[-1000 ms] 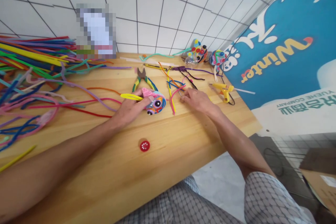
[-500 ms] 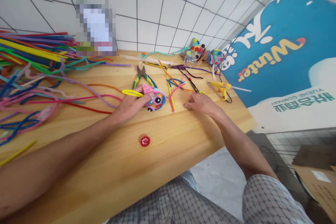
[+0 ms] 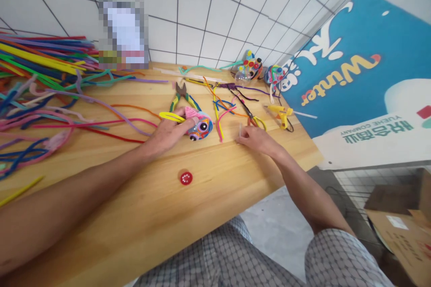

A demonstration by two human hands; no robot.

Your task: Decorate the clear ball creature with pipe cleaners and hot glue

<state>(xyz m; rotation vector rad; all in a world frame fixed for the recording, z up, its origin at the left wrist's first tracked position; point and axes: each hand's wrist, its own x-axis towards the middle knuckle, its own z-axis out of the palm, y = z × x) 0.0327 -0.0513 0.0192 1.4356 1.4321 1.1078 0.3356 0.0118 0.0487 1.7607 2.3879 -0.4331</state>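
My left hand [image 3: 170,133] is closed round a small fish-like figure [image 3: 204,128] wrapped in coloured pipe cleaners, with googly eyes and a pink striped part on top. A yellow pipe cleaner loop [image 3: 171,117] sticks out at the left of these fingers. My right hand [image 3: 254,138] pinches a small, pale, see-through piece [image 3: 240,129] just above the table; its exact kind is too small to tell. Behind this hand lie scissors [image 3: 259,122] with yellow handles. Between my hands are pink and yellow pipe cleaners [image 3: 220,126]. Nearer me sits a red cap [image 3: 186,178] with small white bits in it.
Pliers [image 3: 181,92] lie behind my left hand. At the right is a yellow glue gun [image 3: 281,114] with its cord. Two decorated figures [image 3: 252,65] stand by the wall. A big heap of pipe cleaners [image 3: 43,58] covers the left side. Cardboard boxes [image 3: 400,219] are at lower right.
My right hand has lifted slightly and turned, so the pale piece now stands up from its fingertips and the scissor handles show more. The left hand still holds the figure, tilted a little differently.
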